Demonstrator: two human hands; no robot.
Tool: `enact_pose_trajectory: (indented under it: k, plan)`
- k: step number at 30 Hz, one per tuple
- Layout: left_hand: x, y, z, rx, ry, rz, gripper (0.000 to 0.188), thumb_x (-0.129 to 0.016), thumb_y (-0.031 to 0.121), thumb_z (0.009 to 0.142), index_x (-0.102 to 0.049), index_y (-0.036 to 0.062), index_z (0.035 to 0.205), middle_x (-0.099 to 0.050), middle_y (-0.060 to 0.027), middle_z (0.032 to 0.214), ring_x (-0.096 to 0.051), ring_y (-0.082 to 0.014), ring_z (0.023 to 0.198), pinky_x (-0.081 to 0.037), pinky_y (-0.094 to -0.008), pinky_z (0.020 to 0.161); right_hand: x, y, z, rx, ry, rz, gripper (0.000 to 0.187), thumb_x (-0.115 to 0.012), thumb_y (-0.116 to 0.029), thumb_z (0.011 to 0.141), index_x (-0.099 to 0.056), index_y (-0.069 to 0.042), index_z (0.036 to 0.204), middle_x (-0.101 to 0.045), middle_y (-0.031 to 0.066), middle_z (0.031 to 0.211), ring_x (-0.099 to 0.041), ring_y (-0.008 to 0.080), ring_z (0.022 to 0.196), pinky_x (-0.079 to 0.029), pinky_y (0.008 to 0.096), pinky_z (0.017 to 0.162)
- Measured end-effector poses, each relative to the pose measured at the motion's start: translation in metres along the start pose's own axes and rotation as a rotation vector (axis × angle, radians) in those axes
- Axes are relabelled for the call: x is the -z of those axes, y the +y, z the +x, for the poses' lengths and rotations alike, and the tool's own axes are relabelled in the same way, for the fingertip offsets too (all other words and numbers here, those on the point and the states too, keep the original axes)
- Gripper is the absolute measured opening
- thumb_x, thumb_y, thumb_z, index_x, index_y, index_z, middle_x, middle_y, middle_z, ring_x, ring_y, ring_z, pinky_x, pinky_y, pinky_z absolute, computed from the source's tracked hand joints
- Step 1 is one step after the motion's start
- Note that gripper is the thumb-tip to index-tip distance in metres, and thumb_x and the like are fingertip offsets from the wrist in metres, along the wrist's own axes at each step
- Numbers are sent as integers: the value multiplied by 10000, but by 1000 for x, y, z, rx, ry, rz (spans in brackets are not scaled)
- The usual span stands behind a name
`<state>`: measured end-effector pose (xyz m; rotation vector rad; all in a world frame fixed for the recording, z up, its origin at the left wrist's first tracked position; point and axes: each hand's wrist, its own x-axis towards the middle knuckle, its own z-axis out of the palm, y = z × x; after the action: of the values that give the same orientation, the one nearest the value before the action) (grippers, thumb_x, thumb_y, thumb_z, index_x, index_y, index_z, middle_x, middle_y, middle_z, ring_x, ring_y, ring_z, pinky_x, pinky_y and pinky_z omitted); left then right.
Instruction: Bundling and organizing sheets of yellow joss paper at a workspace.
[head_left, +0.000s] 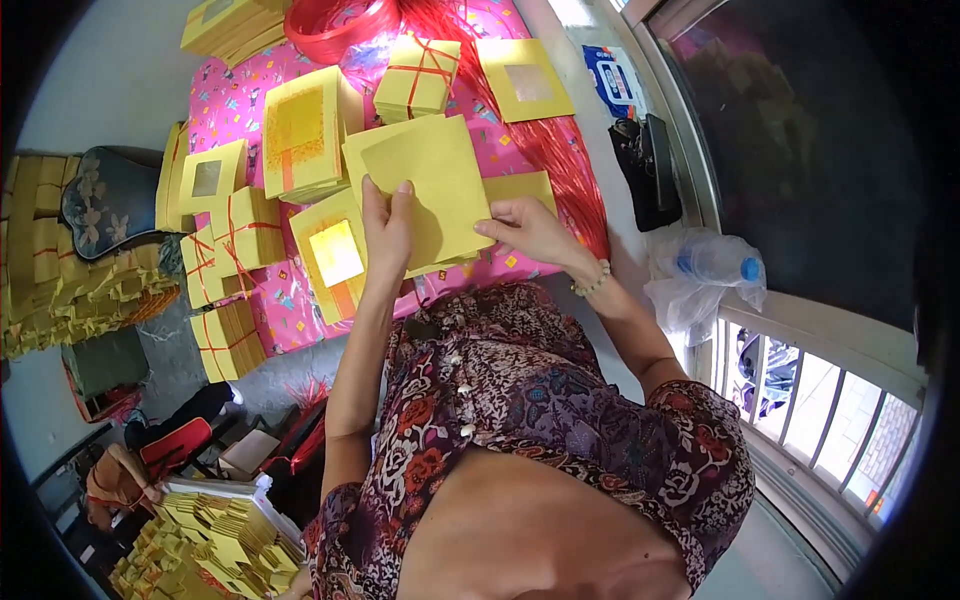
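Note:
Both hands hold a square bundle of plain yellow joss paper [435, 175] over the table, its flat face toward me. My left hand [387, 225] is closed on its left edge, with two digits lying on the front and the rest hidden behind. At the lower right edge my right hand [530, 232] pinches the paper between thumb and fingers. Just left of it lies joss paper with a shiny gold square [336, 252]. Behind that rises a thick stack with an orange-gold print [297, 135]. More yellow paper [525, 188] lies partly hidden behind my right hand.
A pink patterned cloth [225, 95] covers the table. Red ribbon strands [560, 150] run down its right side, beside a red basin [340, 30]. Tied bundles [250, 230] stand at the left. A plastic bottle [715, 265] lies by the window. Another person [115, 480] sits at lower left.

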<state>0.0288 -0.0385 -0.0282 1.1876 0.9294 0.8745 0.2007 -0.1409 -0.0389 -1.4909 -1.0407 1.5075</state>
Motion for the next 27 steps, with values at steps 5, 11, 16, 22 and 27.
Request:
enact_pose_trajectory:
  k: [5,11,16,22,27]
  plan:
    - [-1,-5,3,-6,-50,103,365,-475,120,954,-377,23,1292,-578,-87,1076,-553,-143,948,-446,-278,817,10,11,-5,27,-18,97,217,-593,-139,913,-610,12,1068,-658,38,903,-614,77,775,-523,235,659]
    - [-12,-5,19,-98,-397,430,341,-521,157,928,-418,5,1216,-603,-116,920,-581,-180,817,-455,-318,731,34,-16,-6,352,352,148,334,-630,-61,867,-528,0,1179,-640,43,1017,-598,86,886,-470,231,803]
    - [-24,4,34,-85,-577,517,381,-574,214,904,-444,20,1206,-617,-156,953,-607,-246,858,-471,-345,739,63,5,-3,326,226,43,277,-610,-63,880,-537,11,1136,-645,52,999,-595,83,888,-471,234,798]
    - [5,-5,47,-204,-202,373,338,-558,166,915,-487,37,1219,-616,-104,1029,-605,-171,911,-486,-302,761,93,94,-2,226,516,207,202,-562,-76,918,-537,8,1100,-631,74,1030,-597,104,919,-479,244,819]
    - [41,-20,26,-61,-163,319,269,-530,127,927,-525,32,1179,-629,-86,1000,-612,-139,863,-477,-269,732,91,179,-8,-105,743,406,228,-576,-134,920,-518,-31,1115,-612,73,1007,-608,165,911,-534,328,745]
